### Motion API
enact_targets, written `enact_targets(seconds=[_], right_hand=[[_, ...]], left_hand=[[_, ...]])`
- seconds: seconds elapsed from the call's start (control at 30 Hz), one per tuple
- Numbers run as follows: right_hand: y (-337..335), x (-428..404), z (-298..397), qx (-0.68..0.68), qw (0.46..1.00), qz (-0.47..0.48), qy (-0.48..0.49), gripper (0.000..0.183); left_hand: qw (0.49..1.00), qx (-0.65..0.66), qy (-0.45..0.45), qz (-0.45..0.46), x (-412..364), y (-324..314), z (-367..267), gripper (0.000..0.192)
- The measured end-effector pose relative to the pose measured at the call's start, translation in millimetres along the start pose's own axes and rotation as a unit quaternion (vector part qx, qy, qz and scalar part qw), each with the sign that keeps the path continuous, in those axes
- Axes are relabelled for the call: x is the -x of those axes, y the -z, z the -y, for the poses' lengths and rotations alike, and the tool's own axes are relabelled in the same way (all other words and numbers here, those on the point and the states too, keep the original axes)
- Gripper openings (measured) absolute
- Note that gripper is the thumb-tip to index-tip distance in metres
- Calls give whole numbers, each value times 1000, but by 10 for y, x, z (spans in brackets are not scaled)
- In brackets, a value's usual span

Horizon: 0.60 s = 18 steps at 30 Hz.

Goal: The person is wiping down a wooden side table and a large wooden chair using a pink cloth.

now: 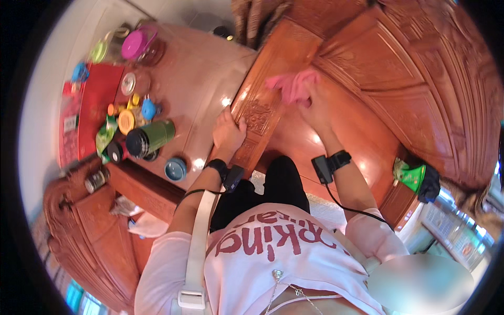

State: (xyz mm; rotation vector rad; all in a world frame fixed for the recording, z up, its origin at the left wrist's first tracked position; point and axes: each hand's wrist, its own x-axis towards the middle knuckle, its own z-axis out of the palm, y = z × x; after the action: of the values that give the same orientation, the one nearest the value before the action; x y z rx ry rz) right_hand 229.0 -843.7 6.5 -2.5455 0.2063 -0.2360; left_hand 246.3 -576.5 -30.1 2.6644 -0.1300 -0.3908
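Observation:
A pink cloth point(293, 86) is gripped in my right hand point(315, 104), over the carved wooden panel and the glossy reddish-brown seat beside it. My left hand point(229, 132) rests on the near part of the carved wooden panel point(258, 116), its fingers at the panel's left edge, with no object seen in it. Both wrists wear black straps with small cabled boxes. Left of my left hand stretches a shiny wooden tabletop point(197, 106).
A green thermos point(151, 138), a blue cup point(175, 169), a purple-lidded jar point(138, 45) and several small containers stand on the left. Carved wooden backrests point(378, 63) rise at right. A green packet point(411, 177) lies at the seat's right end.

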Motion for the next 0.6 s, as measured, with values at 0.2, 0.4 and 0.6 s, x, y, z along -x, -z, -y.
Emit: enact_targets(seconds=[0.2, 0.4, 0.6], right_hand=[[-401, -1146, 660, 115, 987, 25, 112, 53], [-1604, -1137, 1225, 309, 900, 214, 223, 30], [-1878, -353, 1698, 119, 871, 286, 382, 17]], left_hand=[[988, 47, -73, -131, 46, 58, 102, 52], [954, 165, -80, -238, 105, -26, 232, 31], [900, 335, 14, -277, 559, 73, 650, 20]])
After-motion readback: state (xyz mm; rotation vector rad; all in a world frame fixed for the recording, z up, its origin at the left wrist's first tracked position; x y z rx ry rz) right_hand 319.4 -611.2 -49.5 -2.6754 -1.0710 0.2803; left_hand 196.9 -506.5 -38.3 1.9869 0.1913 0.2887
